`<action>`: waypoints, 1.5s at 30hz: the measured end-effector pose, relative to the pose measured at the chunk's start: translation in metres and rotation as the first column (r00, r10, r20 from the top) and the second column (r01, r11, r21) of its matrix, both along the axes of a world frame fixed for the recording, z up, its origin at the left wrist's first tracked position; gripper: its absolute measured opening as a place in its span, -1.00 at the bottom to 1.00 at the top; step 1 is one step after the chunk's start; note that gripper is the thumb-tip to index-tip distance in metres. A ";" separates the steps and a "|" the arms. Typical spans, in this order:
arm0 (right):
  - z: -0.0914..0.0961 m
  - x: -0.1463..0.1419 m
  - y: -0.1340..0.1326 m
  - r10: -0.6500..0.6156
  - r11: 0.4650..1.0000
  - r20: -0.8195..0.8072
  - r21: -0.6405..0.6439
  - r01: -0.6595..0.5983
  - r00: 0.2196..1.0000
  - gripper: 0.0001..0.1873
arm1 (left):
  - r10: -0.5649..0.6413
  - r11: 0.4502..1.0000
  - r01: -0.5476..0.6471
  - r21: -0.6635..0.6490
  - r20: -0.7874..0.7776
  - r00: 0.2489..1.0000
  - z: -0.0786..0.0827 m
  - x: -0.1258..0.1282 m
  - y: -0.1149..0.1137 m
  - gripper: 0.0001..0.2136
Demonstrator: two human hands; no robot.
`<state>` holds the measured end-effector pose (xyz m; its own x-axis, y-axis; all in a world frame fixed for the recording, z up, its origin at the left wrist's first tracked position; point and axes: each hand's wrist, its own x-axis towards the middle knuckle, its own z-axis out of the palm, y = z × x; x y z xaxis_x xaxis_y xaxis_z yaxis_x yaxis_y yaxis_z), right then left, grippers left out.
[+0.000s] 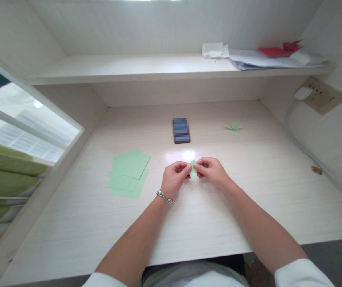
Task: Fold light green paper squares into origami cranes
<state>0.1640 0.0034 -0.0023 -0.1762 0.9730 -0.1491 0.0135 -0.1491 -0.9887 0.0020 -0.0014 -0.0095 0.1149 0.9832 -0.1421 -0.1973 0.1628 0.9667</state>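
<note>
A small folded piece of green paper point(193, 173) is held between my two hands, just above the desk or touching it; I cannot tell which. My left hand point(176, 176) pinches its left side between thumb and fingers. On the other side, my right hand point(210, 170) pinches its upper right edge. Left of my hands lies a loose, fanned stack of green paper sheets point(130, 165). Farther back on the desk sits a folded green paper crane point(233, 127).
A phone with a blurred screen point(181, 130) lies beyond my hands. The shelf point(129, 65) holds papers point(248, 59), a red folded paper piece point(292, 46) and white tissue point(214, 50). From the wall socket point(323, 95), a white cable point(304, 149) trails down the right side.
</note>
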 end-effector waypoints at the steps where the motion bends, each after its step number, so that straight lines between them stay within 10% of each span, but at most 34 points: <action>1: 0.000 0.000 0.000 -0.006 1.000 0.007 0.005 0.006 1.000 -0.67 | -0.006 1.000 0.006 -0.008 0.011 1.000 0.000 0.000 0.000 -0.72; 34: -0.005 -0.004 0.004 -0.116 0.993 -0.113 0.008 0.118 0.987 -0.64 | 0.015 0.998 -0.007 -0.059 0.140 0.990 -0.001 -0.001 0.001 -0.62; 45: -0.007 -0.010 -0.003 0.037 0.999 -0.001 0.001 -0.037 0.999 -0.70 | 0.096 0.995 -0.091 -0.039 0.134 0.986 0.000 0.000 0.002 -0.70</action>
